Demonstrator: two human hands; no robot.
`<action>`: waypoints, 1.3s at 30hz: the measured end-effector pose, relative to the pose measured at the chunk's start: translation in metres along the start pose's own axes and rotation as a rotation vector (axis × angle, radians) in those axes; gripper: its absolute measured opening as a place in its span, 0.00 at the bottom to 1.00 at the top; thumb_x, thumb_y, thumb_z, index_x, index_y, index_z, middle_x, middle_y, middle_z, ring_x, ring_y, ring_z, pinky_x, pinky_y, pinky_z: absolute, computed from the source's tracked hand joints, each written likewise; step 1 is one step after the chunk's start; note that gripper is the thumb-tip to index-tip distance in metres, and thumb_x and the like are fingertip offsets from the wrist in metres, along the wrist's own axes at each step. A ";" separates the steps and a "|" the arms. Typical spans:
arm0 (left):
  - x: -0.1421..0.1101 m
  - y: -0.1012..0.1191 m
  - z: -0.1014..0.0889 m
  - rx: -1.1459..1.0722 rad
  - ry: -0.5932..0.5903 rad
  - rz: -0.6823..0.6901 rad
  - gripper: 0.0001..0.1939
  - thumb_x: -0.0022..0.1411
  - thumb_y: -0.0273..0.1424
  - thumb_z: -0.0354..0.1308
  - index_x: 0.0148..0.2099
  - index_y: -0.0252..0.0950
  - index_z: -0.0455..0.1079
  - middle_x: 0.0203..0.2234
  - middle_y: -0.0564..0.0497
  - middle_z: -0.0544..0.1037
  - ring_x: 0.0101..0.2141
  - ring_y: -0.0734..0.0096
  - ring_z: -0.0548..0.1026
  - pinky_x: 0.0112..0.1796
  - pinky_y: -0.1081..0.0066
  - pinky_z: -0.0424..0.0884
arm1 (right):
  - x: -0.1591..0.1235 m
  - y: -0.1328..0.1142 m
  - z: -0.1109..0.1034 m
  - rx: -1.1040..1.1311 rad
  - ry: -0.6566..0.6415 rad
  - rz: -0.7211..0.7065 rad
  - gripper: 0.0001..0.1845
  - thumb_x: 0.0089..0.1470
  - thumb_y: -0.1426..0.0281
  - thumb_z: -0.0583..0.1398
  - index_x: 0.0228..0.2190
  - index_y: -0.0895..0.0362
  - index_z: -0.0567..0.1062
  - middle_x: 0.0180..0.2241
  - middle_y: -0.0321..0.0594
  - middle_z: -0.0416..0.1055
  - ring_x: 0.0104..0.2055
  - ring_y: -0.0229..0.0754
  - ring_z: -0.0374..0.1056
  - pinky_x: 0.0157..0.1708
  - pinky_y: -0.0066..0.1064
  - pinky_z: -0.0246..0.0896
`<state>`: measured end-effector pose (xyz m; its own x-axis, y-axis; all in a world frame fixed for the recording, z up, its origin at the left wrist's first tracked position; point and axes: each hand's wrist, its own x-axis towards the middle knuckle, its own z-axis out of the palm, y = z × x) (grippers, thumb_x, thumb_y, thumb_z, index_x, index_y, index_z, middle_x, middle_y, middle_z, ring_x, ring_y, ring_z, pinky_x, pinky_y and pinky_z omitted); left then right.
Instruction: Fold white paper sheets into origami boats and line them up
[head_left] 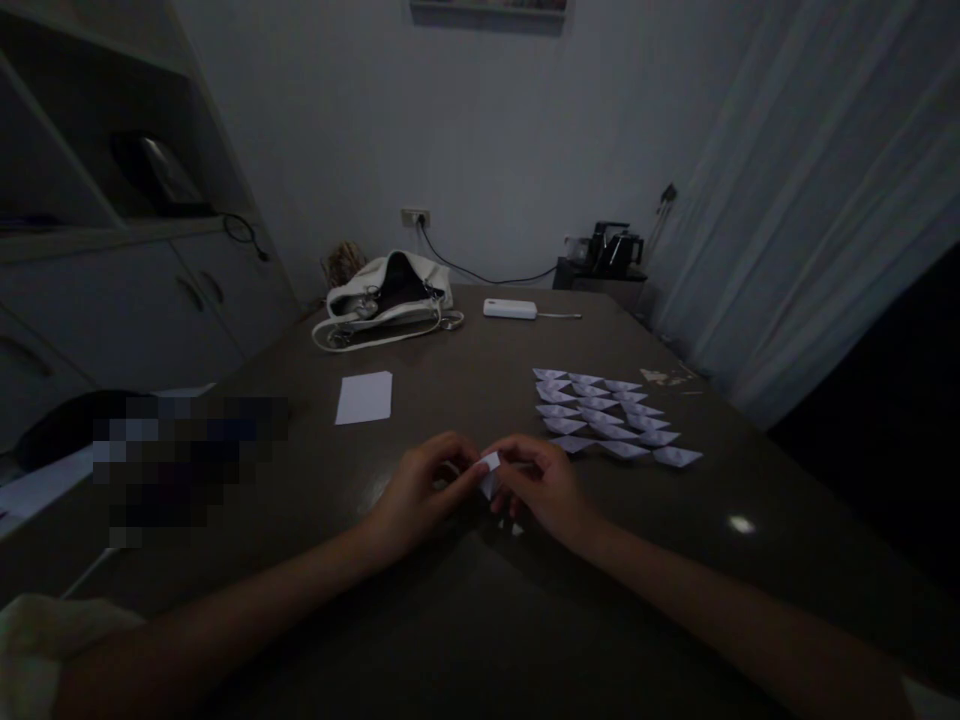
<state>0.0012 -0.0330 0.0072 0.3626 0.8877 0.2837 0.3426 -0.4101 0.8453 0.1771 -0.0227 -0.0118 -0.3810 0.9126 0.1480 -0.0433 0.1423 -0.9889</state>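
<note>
The small folded paper is between both hands, just above the near part of the surface. Its narrow end seems to point toward the person, its long axis running near to far, though fingers cover its sides. The left hand and right hand each pinch one side. Folding well likely means matching edges, then pressing creases lightly. Paper boats sit to the right, white sheets to the left.
</note>
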 end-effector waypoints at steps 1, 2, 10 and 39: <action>0.000 0.000 0.000 -0.004 -0.002 0.000 0.08 0.62 0.32 0.54 0.35 0.32 0.69 0.31 0.49 0.73 0.31 0.70 0.73 0.31 0.72 0.70 | 0.000 0.000 0.000 -0.010 -0.006 -0.001 0.08 0.52 0.65 0.60 0.33 0.57 0.72 0.28 0.35 0.71 0.19 0.32 0.70 0.14 0.19 0.57; 0.001 0.000 0.000 -0.005 -0.008 0.008 0.08 0.62 0.32 0.55 0.35 0.32 0.69 0.31 0.49 0.73 0.32 0.70 0.73 0.31 0.72 0.70 | 0.000 0.000 0.000 -0.019 -0.009 -0.004 0.08 0.51 0.65 0.60 0.32 0.57 0.72 0.27 0.35 0.71 0.19 0.32 0.69 0.14 0.19 0.57; -0.001 0.003 -0.003 0.014 -0.013 0.050 0.08 0.63 0.32 0.54 0.33 0.32 0.69 0.30 0.49 0.73 0.32 0.71 0.72 0.31 0.72 0.70 | 0.000 -0.004 -0.001 0.016 -0.013 -0.029 0.14 0.55 0.59 0.56 0.30 0.57 0.72 0.22 0.33 0.67 0.19 0.32 0.66 0.14 0.19 0.53; 0.004 -0.003 -0.011 -0.423 -0.130 -0.043 0.11 0.54 0.36 0.64 0.33 0.33 0.71 0.32 0.49 0.75 0.34 0.68 0.74 0.37 0.69 0.70 | 0.005 -0.003 -0.016 0.594 -0.243 0.412 0.05 0.49 0.68 0.58 0.29 0.56 0.66 0.24 0.34 0.62 0.23 0.34 0.59 0.19 0.23 0.51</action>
<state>-0.0077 -0.0260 0.0103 0.4710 0.8572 0.2081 -0.0156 -0.2277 0.9736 0.1897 -0.0125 -0.0075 -0.6640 0.7271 -0.1744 -0.3165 -0.4846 -0.8155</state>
